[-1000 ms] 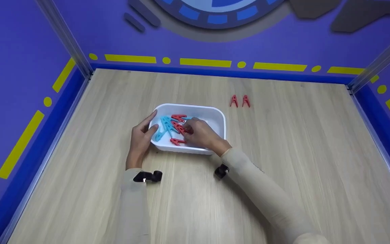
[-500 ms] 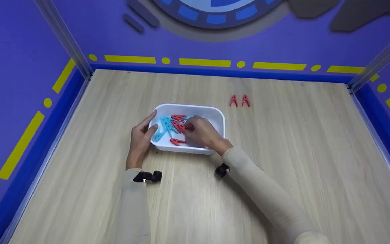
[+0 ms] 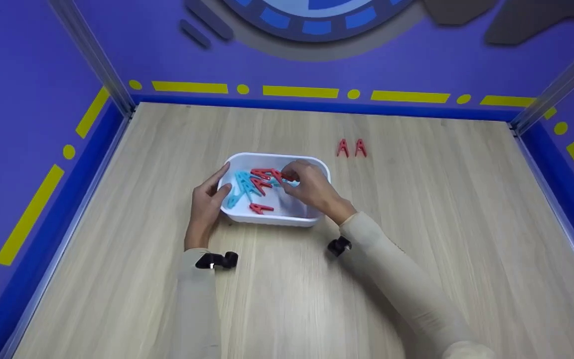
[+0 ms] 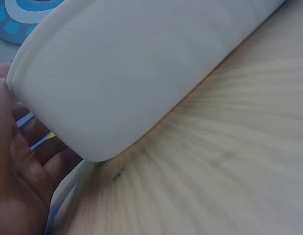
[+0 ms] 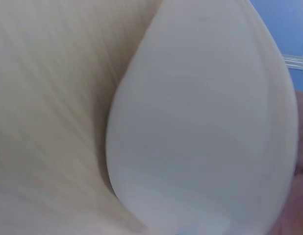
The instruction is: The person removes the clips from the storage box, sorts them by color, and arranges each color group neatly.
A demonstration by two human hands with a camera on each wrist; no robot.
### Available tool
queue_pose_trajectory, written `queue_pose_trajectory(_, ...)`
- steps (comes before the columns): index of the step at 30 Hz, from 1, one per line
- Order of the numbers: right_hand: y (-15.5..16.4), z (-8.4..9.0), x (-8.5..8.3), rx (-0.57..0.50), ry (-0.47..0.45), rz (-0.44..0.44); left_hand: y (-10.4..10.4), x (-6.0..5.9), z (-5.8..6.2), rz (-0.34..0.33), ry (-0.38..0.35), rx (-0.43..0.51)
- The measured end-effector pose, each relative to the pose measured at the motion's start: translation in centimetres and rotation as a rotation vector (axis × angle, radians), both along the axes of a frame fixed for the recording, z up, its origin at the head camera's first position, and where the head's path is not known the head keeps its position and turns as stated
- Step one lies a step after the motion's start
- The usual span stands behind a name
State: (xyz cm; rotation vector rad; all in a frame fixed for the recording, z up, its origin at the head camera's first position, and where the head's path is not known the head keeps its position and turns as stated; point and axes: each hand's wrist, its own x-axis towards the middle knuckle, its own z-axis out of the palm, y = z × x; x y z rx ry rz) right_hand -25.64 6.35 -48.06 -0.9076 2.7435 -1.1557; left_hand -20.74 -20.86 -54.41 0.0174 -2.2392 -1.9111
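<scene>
Pinching red clip (image 3: 281,176) | right hand (image 3: 313,189) | white tub (image 3: 323,172); left hand (image 3: 208,199) steadies

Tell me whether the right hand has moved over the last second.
Yes. The right hand, pinching a red clip, has shifted up and toward the far right corner of the white tray, which stayed put.

Tub (image 3: 317,172) smooth plastic, seemingly; table (image 3: 416,224) matt woodgrain.

Staged test booth: purple panel walls (image 3: 43,60), wooden tabletop (image 3: 416,224).
</scene>
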Motion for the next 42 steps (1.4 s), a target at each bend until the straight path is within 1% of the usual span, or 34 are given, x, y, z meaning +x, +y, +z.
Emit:
queue_pose_trajectory(4, 0.9, 0.5, 0.0, -0.023, -0.007, -0.025, 0.0, 0.1, 0.1, 0.006, -0.011, -0.013)
queue_pose_trajectory(12, 2.4, 1.2, -0.2, -0.081, 0.021, -0.087, 0.1, 0.0, 0.1, 0.007, -0.036, -0.020)
queue_pose_trajectory(17, 3.2, 1.7, -0.2, -0.130, 0.028, -0.123, 0.2, 0.0, 0.2, 0.009, -0.028, -0.019)
queue_pose_trajectory(22, 4.1, 1.9, -0.4, -0.154, 0.053, -0.168, 0.1, -0.1, 0.0, 0.005, -0.012, -0.014)
queue_pose_trajectory(28, 5.2, 1.9, -0.7, -0.173, 0.057, -0.226, 0.1, 0.0, 0.0, 0.010, -0.014, -0.003)
queue_pose_trajectory(36, 6.9, 1.6, -1.6, -0.194, 0.088, -0.292, 0.2, 0.1, 0.1, 0.005, -0.031, -0.010)
queue_pose_trajectory(42, 8.1, 1.2, -2.3, -0.213, 0.050, -0.334, 0.0, 0.0, -0.1, 0.006, -0.030, -0.004)
